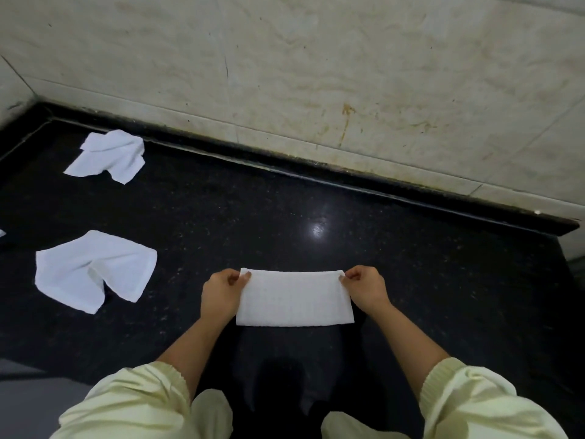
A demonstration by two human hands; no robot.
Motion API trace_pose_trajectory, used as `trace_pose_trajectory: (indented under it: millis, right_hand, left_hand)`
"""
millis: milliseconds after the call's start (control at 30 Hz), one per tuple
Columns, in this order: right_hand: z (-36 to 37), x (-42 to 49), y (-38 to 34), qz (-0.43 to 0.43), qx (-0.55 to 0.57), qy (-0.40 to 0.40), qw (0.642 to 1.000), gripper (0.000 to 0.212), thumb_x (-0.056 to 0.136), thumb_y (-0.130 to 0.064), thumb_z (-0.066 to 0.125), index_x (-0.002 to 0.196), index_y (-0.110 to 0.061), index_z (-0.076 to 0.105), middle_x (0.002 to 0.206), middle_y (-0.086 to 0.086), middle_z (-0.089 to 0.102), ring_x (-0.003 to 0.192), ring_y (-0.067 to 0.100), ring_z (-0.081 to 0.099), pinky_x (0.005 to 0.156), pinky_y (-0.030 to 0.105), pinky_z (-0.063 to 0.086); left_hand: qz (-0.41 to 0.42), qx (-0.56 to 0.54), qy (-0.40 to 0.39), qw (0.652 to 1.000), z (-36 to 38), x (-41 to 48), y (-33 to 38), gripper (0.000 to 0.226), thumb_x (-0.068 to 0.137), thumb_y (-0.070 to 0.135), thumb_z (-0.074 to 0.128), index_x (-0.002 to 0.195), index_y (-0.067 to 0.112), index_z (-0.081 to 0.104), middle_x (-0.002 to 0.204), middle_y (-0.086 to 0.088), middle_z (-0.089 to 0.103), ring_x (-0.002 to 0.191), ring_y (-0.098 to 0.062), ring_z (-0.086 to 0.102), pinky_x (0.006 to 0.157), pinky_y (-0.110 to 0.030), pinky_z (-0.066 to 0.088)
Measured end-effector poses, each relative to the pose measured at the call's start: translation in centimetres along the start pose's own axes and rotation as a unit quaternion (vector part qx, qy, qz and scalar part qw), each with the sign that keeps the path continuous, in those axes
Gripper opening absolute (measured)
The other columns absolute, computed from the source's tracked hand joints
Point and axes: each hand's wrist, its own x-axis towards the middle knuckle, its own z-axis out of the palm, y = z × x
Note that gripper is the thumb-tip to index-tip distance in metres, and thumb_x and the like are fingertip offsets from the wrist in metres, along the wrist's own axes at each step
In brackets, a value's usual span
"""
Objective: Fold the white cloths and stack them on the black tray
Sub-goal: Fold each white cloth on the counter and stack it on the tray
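Note:
A white cloth (294,299), folded into a flat rectangle, lies in front of me on the black speckled counter (253,217). My left hand (221,293) pinches its far left corner. My right hand (364,289) pinches its far right corner. Two more white cloths lie crumpled and unfolded at the left: one near the back wall (109,156), one closer to me (95,270). I see no black tray in this view.
A pale tiled wall (348,90) rises behind the counter, with a raised dark ledge (316,175) along its foot. A sliver of white (1,232) shows at the far left edge. The counter's right end (569,236) drops off.

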Motion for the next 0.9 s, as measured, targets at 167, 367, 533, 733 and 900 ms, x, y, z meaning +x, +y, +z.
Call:
trace_pose_trajectory:
  millis: [167,367,533,733,900]
  right_hand:
    - [0.6,0.1,0.3,-0.008,-0.027,0.029,0.999,0.014,0.091,-0.018,0.061,0.099,-0.008,0.068,0.088,0.002,0.065,0.084,0.017,0.061,0.07,0.025,0.043]
    - [0.8,-1.1,0.2,-0.077,-0.059,0.096,0.991,0.017,0.091,-0.013,0.059,0.108,-0.012,0.06,0.105,-0.002,0.051,0.1,0.015,0.053,0.081,0.026,0.046]
    - [1.7,-3.7,1.4,-0.182,-0.135,0.042,0.973,0.017,0.093,-0.016,0.056,0.11,-0.013,0.06,0.106,-0.005,0.049,0.1,0.012,0.048,0.078,0.026,0.048]
    - [2.0,-5.2,2.4,-0.097,-0.077,0.044,0.991,0.036,0.088,-0.024,0.064,0.122,-0.016,0.055,0.117,-0.003,0.046,0.112,0.01,0.041,0.079,0.021,0.04]
    - [1.9,-5.9,3.0,-0.051,-0.068,0.056,0.995,0.042,0.084,-0.025,0.07,0.121,-0.015,0.052,0.118,0.001,0.048,0.115,0.017,0.042,0.083,0.027,0.043]
  left_hand:
    - [-0.019,0.02,0.008,1.0,0.4,0.3,0.0,0.022,0.09,0.036,0.062,0.091,0.015,0.066,0.085,0.002,0.066,0.079,-0.015,0.061,0.065,-0.027,0.043]
    - [0.015,0.048,0.045,0.998,0.6,-0.6,-0.1,0.031,0.086,0.037,0.066,0.11,0.02,0.053,0.104,0.004,0.053,0.086,-0.014,0.057,0.072,-0.031,0.047]
    - [0.104,0.084,0.028,0.991,0.4,-2.5,-1.3,0.031,0.087,0.04,0.066,0.11,0.025,0.051,0.109,0.01,0.039,0.088,-0.012,0.055,0.067,-0.028,0.047]
    - [0.103,0.09,-0.03,0.99,0.3,-4.2,-3.5,0.034,0.084,0.045,0.067,0.111,0.027,0.056,0.114,0.01,0.038,0.092,-0.012,0.055,0.074,-0.028,0.051]
    - [0.09,0.028,-0.056,0.994,-0.1,-4.4,-4.2,0.04,0.079,0.036,0.075,0.113,0.03,0.055,0.115,0.009,0.038,0.09,-0.007,0.054,0.075,-0.021,0.046]
